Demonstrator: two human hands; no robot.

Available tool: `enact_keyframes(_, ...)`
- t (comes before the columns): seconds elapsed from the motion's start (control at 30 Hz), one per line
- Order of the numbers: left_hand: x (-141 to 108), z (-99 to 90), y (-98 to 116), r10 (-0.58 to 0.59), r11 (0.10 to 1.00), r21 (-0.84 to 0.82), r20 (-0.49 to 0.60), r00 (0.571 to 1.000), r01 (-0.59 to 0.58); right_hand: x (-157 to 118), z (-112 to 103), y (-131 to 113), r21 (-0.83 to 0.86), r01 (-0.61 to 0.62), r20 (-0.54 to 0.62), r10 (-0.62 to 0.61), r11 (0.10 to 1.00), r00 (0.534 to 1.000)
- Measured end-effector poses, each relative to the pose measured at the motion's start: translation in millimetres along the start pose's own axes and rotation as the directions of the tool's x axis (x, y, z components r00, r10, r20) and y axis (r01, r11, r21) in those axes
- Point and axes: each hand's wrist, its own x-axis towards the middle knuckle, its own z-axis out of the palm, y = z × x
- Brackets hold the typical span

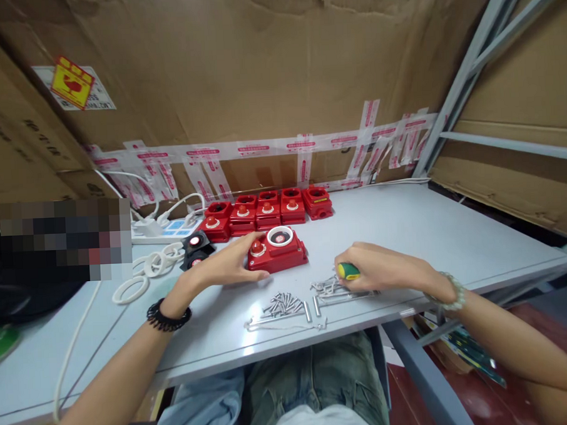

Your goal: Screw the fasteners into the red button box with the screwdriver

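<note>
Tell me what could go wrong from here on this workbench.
The loose pile of small silver metal screws might scatter if the right hand, gripping a green-and-yellow rounded handle, brushes it. The glossy red box with a white ring could slide or pivot, since the left hand spans only one end.

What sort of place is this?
Maybe a small workshop: red housings stand in a row on the table, loose screws lie in front, and the right hand grips a green-and-yellow handle, likely a screwdriver's.

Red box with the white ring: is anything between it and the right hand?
Nothing visible blocks the straight path from the right hand to the red box; the screw pile lies off to the near side.
</note>
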Motion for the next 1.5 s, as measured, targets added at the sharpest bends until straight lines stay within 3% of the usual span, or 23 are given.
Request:
enact_keyframes(0.27, 2.5, 7.5, -8.9, 0.037, 0.999, 0.031, -0.021, 0.999, -0.037, 1.3, 1.9, 7.1, 0.038, 0.021, 0.011, -0.022, 0.999, 1.0)
enact_keyframes(0.4, 2.9, 8.4, -10.4, 0.027, 0.999, 0.042, -0.021, 0.999, -0.026, -2.9, -5.1, 8.1, -0.04, 0.008, -0.012, -0.008, 0.999, 1.0)
enact_keyframes(0.6, 1.6, 0.7, 2.7, 0.02, 1.0, -0.014, 0.009, 1.0, -0.02, -19.3, -43.7, -3.7, -0.134, -0.004, -0.21, -0.024, 0.991, 0.977)
enact_keyframes(0.7, 1.2, -2.9, 11.1, 0.064, 0.996, -0.061, -0.047, 0.997, -0.067, -20.5, -63.4, -10.2, -0.121, 0.014, -0.402, -0.062, 0.993, 0.913)
enact_keyframes(0.8, 2.0, -3.1, 14.7, 0.079, 0.993, -0.075, -0.088, 0.993, -0.086, -11.0, -73.1, -11.3, -0.119, 0.021, -0.485, -0.076, 0.993, 0.871)
enact_keyframes(0.97, 2.8, -2.5, 14.8, 0.105, 0.991, -0.069, -0.102, 0.989, -0.113, 19.5, -68.6, 6.3, -0.16, -0.051, -0.411, -0.02, 0.986, 0.911)
enact_keyframes(1.2, 2.4, -4.3, 16.2, 0.091, 0.994, -0.049, -0.084, 0.992, -0.095, 51.0, -36.1, 42.4, -0.199, -0.069, -0.186, 0.031, 0.978, 0.982)
enact_keyframes(1.37, 2.5, -3.0, 14.7, 0.077, 0.996, -0.041, -0.091, 0.993, -0.081, 55.4, -19.6, 43.0, -0.162, -0.094, -0.096, 0.08, 0.982, 0.992)
enact_keyframes(1.5, 2.5, -3.3, 15.0, 0.073, 0.996, -0.042, -0.073, 0.995, -0.077, 51.8, -19.3, 37.4, -0.098, -0.045, -0.141, 0.031, 0.994, 0.99)
